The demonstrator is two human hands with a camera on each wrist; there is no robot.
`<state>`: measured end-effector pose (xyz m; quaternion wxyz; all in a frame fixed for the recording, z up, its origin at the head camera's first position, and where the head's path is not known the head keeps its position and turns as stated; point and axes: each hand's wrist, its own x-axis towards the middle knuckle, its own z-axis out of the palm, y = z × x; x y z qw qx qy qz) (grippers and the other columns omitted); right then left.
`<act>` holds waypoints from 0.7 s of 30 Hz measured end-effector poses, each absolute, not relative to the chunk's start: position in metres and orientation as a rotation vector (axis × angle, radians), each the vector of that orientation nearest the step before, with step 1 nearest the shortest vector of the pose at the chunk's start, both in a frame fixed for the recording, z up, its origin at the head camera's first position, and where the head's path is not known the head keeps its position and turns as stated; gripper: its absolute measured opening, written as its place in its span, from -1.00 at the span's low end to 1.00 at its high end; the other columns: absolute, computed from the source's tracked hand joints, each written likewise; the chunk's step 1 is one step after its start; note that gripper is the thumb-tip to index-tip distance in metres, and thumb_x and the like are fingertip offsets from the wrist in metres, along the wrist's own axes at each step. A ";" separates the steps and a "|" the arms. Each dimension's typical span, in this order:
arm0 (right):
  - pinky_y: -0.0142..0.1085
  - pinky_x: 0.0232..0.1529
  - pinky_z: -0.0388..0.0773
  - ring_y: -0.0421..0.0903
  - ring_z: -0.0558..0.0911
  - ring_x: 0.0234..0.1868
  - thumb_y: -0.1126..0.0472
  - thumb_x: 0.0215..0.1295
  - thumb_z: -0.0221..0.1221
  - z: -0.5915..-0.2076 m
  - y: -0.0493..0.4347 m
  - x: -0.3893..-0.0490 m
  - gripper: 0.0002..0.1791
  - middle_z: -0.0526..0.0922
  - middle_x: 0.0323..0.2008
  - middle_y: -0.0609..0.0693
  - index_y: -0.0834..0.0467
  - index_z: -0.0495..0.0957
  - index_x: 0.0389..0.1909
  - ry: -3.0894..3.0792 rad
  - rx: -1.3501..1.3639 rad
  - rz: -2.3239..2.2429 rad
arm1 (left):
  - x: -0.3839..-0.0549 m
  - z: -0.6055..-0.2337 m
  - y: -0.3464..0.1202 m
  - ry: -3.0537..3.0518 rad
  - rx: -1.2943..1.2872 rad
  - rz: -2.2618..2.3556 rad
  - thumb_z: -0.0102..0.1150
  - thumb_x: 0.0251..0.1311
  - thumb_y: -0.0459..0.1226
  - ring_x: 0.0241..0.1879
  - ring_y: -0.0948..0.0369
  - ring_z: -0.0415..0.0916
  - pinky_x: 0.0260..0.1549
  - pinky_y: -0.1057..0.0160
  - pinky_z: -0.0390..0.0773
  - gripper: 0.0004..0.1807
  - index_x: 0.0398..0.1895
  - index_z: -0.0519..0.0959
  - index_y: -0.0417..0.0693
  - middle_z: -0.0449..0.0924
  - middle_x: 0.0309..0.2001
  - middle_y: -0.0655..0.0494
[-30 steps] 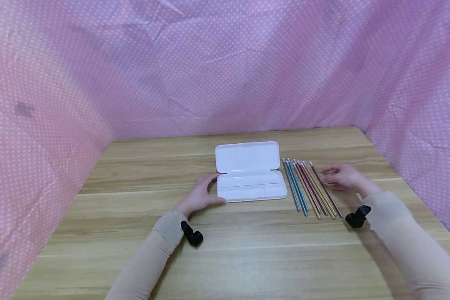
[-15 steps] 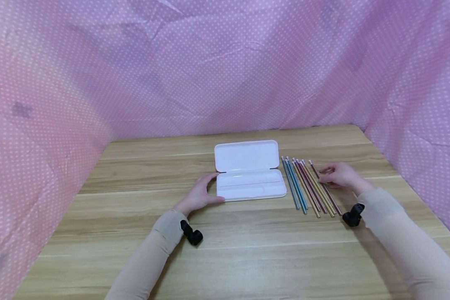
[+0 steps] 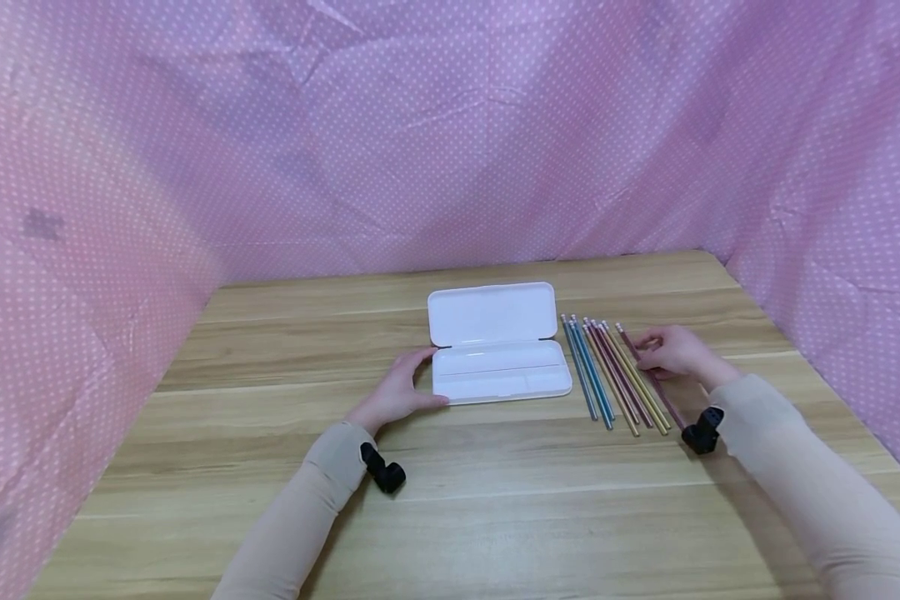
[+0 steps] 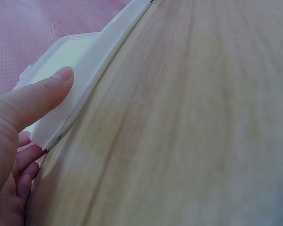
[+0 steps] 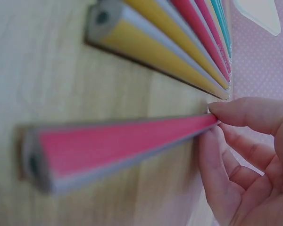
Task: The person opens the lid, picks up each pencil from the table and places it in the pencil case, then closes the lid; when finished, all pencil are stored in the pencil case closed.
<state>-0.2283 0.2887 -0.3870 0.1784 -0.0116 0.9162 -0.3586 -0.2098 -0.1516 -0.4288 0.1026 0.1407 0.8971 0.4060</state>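
A white pencil case (image 3: 492, 313) lies with its lid folded back, and its tray has a divider. My left hand (image 3: 396, 392) holds the case's left end, thumb on the front side and fingers round the back, as the left wrist view also shows. To the right of the case, several unsharpened pencils in blue, gold and dark red lie side by side, among them a gold pencil (image 5: 165, 61). The outermost one, a red pencil (image 5: 118, 146), is pinched between the thumb and fingers of my right hand (image 3: 678, 352). It lies slightly apart from the others.
The wooden table (image 3: 450, 508) extends in front of the case and to both sides. A pink dotted cloth (image 3: 420, 142) hangs behind it and along the sides. Each wrist wears a small black camera, such as the left camera (image 3: 382, 468).
My right hand has moved a little left onto the outermost red pencil and now pinches it. My left hand stays on the case.
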 end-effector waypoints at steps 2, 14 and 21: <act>-0.31 -0.35 0.64 -0.16 0.58 -0.33 0.31 0.13 0.19 -0.386 0.288 -0.228 -0.46 0.58 -0.18 0.27 0.48 0.38 0.13 2.588 -0.035 -1.000 | -0.210 -0.429 -0.152 2.650 0.418 1.196 0.52 -0.17 -0.08 0.37 0.05 0.06 0.37 0.01 0.09 -0.04 0.37 0.26 0.04 0.24 0.36 0.04; -0.27 -0.33 0.63 -0.14 0.57 -0.32 0.34 0.15 0.14 -0.378 0.288 -0.230 -0.48 0.59 -0.20 0.26 0.52 0.35 0.12 2.567 -0.070 -1.011 | -0.211 -0.429 -0.153 2.654 0.426 1.196 0.51 -0.16 -0.09 0.38 0.03 0.06 0.37 0.01 0.09 -0.05 0.36 0.26 0.01 0.23 0.36 0.02; -0.29 -0.31 0.62 -0.18 0.56 -0.33 0.35 0.15 0.12 -0.373 0.286 -0.229 -0.50 0.62 -0.27 0.20 0.52 0.35 0.11 2.587 -0.089 -1.028 | -0.210 -0.428 -0.153 2.649 0.427 1.205 0.52 -0.17 -0.09 0.38 0.03 0.06 0.37 -0.01 0.09 -0.05 0.36 0.27 0.02 0.23 0.36 0.01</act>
